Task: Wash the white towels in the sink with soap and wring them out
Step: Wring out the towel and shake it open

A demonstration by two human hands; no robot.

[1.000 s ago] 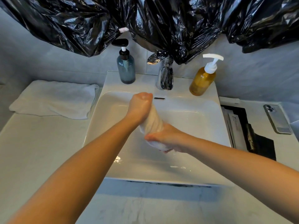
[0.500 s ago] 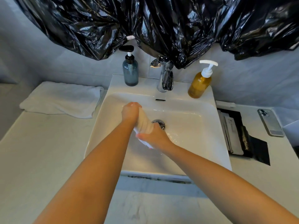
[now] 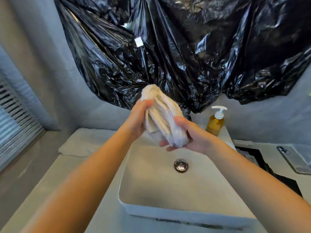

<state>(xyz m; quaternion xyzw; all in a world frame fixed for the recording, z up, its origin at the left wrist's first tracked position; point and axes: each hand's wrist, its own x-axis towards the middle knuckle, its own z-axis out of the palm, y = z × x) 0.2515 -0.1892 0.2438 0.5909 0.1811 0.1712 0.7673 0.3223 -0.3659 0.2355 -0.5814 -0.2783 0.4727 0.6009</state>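
Observation:
A twisted white towel point(image 3: 161, 115) is held up above the white sink point(image 3: 168, 190), in front of the black plastic sheet. My left hand point(image 3: 138, 116) grips its upper part, fingers curled round the roll. My right hand point(image 3: 190, 137) holds the lower end, thumb over it and fingers under it. An amber soap bottle point(image 3: 215, 123) with a white pump stands on the sink's back rim at the right. A second white towel point(image 3: 80, 143) lies folded on the counter to the left of the sink. The tap and the dark soap bottle are hidden behind my hands and the towel.
Crumpled black plastic point(image 3: 193, 56) hangs over the wall behind the sink. The metal drain point(image 3: 180, 165) sits in the basin. A phone point(image 3: 292, 158) lies on the counter at the right, beside a dark recess point(image 3: 262, 162). A slatted blind point(image 3: 15, 115) is at the left.
Both hands have lifted the twisted towel out of the basin and up in front of the black plastic. The camera has tilted upward.

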